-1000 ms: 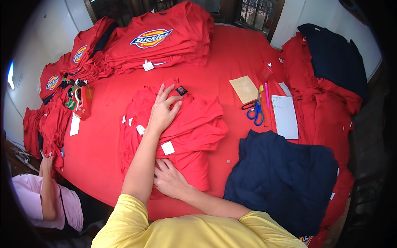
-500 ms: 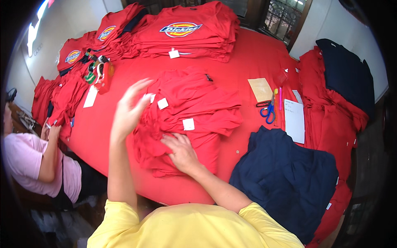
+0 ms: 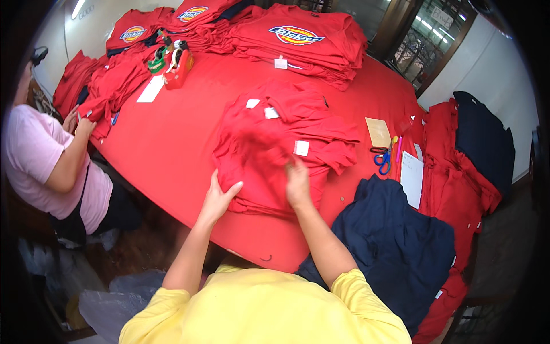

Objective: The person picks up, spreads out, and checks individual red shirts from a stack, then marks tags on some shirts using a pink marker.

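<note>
A loose pile of red shirts with small white tags lies in front of me on the red-covered table. At its near left edge rests my left hand, thumb and fingers apart, touching the cloth. My right hand is at the pile's near right part, its fingers bent around a fold of a red shirt. That shirt's upper part is smeared by motion, and so are the right fingertips.
Navy garments lie at my right, beyond them blue scissors, a brown card and a white paper. Folded red shirts are stacked at the back. A tape dispenser stands far left, near a co-worker handling red cloth.
My left hand has come down from above the pile to its near left edge. My right hand has lifted a fold of red cloth. The whole view has shifted.
</note>
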{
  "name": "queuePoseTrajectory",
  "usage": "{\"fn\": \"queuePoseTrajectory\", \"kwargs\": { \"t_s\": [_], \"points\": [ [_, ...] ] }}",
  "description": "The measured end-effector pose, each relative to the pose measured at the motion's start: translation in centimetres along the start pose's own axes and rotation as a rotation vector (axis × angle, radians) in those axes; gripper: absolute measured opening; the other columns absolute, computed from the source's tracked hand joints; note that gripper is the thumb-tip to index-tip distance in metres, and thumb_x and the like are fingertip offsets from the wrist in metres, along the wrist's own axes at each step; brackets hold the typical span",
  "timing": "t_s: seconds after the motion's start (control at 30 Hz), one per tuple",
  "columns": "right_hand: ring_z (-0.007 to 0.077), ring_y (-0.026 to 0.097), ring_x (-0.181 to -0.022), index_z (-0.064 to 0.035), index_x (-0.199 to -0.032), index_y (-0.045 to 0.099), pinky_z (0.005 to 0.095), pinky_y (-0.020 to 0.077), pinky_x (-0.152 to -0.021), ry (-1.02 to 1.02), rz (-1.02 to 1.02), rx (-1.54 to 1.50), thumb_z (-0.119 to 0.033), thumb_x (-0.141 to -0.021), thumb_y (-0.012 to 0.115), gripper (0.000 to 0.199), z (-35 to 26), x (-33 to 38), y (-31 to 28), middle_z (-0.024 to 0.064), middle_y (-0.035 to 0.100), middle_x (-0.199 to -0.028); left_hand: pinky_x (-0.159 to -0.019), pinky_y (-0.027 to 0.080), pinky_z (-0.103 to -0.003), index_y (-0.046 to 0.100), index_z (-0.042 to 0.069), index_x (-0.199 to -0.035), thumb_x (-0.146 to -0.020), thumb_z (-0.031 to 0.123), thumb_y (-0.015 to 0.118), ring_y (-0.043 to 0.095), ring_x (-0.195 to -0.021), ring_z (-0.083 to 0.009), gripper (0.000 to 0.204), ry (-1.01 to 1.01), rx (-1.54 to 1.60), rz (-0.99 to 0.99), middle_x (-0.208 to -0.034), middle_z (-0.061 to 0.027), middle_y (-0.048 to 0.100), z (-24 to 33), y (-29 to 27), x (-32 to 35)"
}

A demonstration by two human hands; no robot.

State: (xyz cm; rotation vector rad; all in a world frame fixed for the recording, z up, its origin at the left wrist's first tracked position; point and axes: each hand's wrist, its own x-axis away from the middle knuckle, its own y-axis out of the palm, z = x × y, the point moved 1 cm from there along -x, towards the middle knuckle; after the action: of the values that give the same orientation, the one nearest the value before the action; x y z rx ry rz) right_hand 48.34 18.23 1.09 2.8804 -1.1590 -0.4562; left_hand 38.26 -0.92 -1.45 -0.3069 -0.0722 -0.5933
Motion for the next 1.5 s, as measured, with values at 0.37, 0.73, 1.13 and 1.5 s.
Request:
{"fn": "queuePoseTrajectory", "kwargs": {
  "t_s": [0.37, 0.73, 1.13, 1.5],
  "points": [
    [0.0283, 0.045, -0.129, -0.0056, -0.135, 0.046, 0.0448, 0.0343, -0.11, -0.032, 0.299, -1.0, -0.039, -0.099, 0.045, 0.049, -10.3, 0.2, -12.1, 0.0101, 0.049, -0.139, -0.093, 0.047, -0.034, 0.04, -0.002, -0.132, -0.081, -0.003, 0.063, 0.056, -0.104, -0.0205, 0.056, 0.21, 0.635, 0.213, -0.118, -0.0134, 0.056, 4.7, -5.5, -5.2],
    [0.0266, 0.042, -0.131, -0.0122, -0.138, 0.042, 0.0469, 0.0306, -0.111, 0.245, 0.434, -0.88, -0.035, -0.095, 0.051, 0.05, -3.5, 16.1, -9.3, 0.005, 0.045, -0.142, -0.089, 0.047, -0.035, 0.055, 0.0, -0.12, -0.087, 0.006, 0.063, 0.06, -0.103, -0.0263, 0.034, 0.378, -0.354, 0.313, -0.11, -0.0136, 0.06, 5.3, -14.4, -1.9],
    [0.0255, 0.035, -0.137, -0.0144, -0.14, 0.04, 0.0473, 0.0248, -0.114, 0.141, 0.296, -0.96, -0.042, -0.094, 0.048, 0.055, -3.9, 15.5, -10.0, 0.0038, 0.04, -0.147, -0.086, 0.047, -0.041, 0.061, 0.004, -0.105, -0.067, -0.008, 0.051, 0.056, -0.097, -0.0346, 0.04, 1.057, -0.255, -0.183, -0.1, -0.0179, 0.058, 18.7, 9.6, 3.2],
    [0.0257, 0.041, -0.13, -0.0163, -0.142, 0.038, 0.0473, 0.0325, -0.109, 0.181, 0.34, -0.879, -0.059, -0.079, 0.066, 0.081, -2.9, 17.0, -10.2, 0.0021, 0.044, -0.142, -0.104, 0.037, -0.045, 0.053, 0.006, -0.128, -0.084, 0.027, 0.069, 0.046, -0.125, -0.0337, 0.052, 0.945, -0.42, -0.352, -0.131, -0.0172, 0.053, 12.7, 6.0, 3.0]
  ]
}}
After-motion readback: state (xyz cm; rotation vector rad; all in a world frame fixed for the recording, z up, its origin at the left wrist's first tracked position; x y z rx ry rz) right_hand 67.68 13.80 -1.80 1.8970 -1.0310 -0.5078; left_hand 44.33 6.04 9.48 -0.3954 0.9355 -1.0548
